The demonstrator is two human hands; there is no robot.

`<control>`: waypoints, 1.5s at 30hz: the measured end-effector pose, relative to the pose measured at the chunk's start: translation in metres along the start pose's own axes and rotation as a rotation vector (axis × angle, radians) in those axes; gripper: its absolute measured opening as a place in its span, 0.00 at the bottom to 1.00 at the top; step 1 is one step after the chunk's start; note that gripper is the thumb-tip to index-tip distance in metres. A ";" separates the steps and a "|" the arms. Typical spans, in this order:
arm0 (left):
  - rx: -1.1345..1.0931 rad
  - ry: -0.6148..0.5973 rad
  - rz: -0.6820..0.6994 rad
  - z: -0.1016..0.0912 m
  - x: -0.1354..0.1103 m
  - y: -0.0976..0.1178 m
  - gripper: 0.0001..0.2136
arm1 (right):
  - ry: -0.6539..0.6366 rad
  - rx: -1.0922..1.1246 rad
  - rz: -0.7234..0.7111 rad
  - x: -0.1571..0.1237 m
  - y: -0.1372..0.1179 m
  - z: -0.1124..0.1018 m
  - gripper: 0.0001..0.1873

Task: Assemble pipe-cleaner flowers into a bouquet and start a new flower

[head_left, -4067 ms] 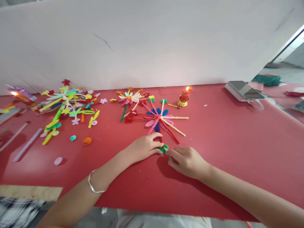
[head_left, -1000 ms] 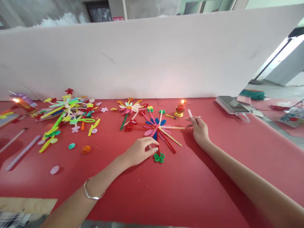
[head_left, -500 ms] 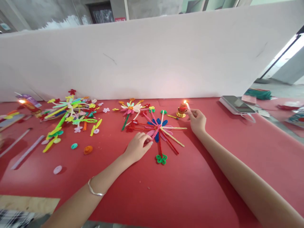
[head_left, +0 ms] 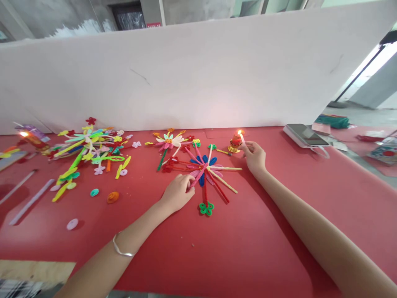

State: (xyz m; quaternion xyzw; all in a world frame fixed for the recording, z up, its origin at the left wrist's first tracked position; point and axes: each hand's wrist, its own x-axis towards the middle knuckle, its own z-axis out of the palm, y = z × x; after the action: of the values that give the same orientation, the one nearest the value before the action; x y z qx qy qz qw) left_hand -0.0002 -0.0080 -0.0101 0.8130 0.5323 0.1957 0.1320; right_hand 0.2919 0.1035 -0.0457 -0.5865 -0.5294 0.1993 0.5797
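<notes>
**Glue stick tip held at the candle flame**

Glue stick [head_left: 241, 139], a short pale rod, is being pinched between the fingertips of the right hand [head_left: 254, 157], its far end touching the flame of the small red candle [head_left: 235, 143]. The candle is sitting on a gold base just beyond and to the left of that hand, almost against its fingertips. The right hand is clenching lightly round the rod, with the wrist resting low over the red table [head_left: 310, 186].

The left hand [head_left: 177, 193] is curling its fingers onto the near edge of the pipe-cleaner flower [head_left: 204, 171], a spray of pink, blue, red and cream stems lying flat between the two hands; whether it is pinching a stem or only pressing on it cannot be told. A green clover-shaped loop [head_left: 206, 208] is lying at the end of the red stem, just to the right of and nearer than the left hand, apart from it. A silver bangle [head_left: 122, 250] is circling the left wrist.

Well off to the left of the left hand, a heap of coloured pipe-cleaner pieces [head_left: 89, 147] is sprawling over the table. Far to the right of the right hand, a phone [head_left: 305, 134] is lying on a white block.
</notes>
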 end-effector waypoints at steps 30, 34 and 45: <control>0.028 0.007 0.073 -0.028 0.013 -0.039 0.09 | -0.016 0.028 0.007 0.000 -0.001 -0.002 0.18; 0.048 0.008 0.032 -0.027 0.013 -0.040 0.08 | -0.016 0.020 -0.002 0.001 0.000 -0.001 0.18; 0.221 -0.034 -0.055 -0.033 0.010 -0.035 0.06 | -0.025 -0.020 -0.019 0.001 0.003 -0.002 0.22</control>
State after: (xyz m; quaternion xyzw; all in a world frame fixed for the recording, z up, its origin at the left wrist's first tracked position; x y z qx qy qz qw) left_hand -0.0397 0.0153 0.0061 0.8109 0.5703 0.1186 0.0559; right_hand 0.2949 0.1045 -0.0477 -0.5846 -0.5440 0.1958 0.5692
